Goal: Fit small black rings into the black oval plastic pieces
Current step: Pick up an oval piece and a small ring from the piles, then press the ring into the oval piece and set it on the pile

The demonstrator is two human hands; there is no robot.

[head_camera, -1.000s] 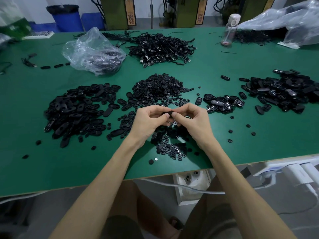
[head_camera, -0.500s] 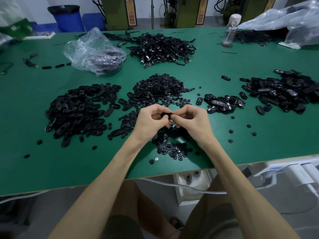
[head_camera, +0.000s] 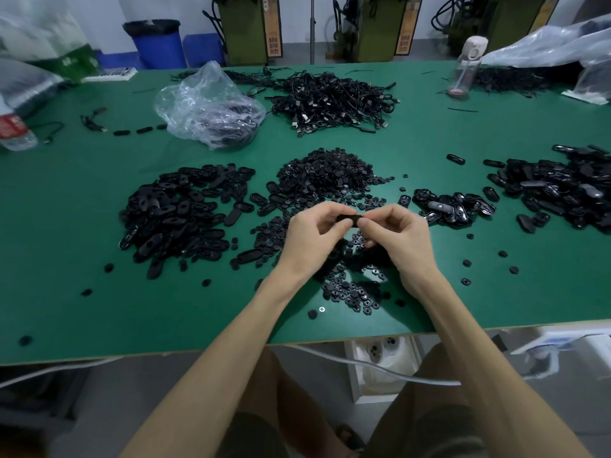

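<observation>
My left hand (head_camera: pixel 310 238) and my right hand (head_camera: pixel 398 239) meet above the green table (head_camera: pixel 82 309), both pinching one black oval piece (head_camera: pixel 348 220) between fingers and thumbs. Whether a ring sits in it is hidden by my fingers. A heap of small black rings (head_camera: pixel 327 175) lies just beyond my hands, and more rings (head_camera: pixel 350 290) are scattered under them. A pile of black oval pieces (head_camera: pixel 180 211) lies to the left.
Two more piles of black pieces lie at the right, a small one (head_camera: pixel 453 206) and a large one (head_camera: pixel 562 190). A clear plastic bag (head_camera: pixel 208 104), a heap of black cables (head_camera: pixel 334 102) and a drink bottle (head_camera: pixel 466 67) stand farther back. Loose rings dot the table.
My fingers have shifted slightly on the oval piece, which stays held between both hands in nearly the same spot. The piles have not moved.
</observation>
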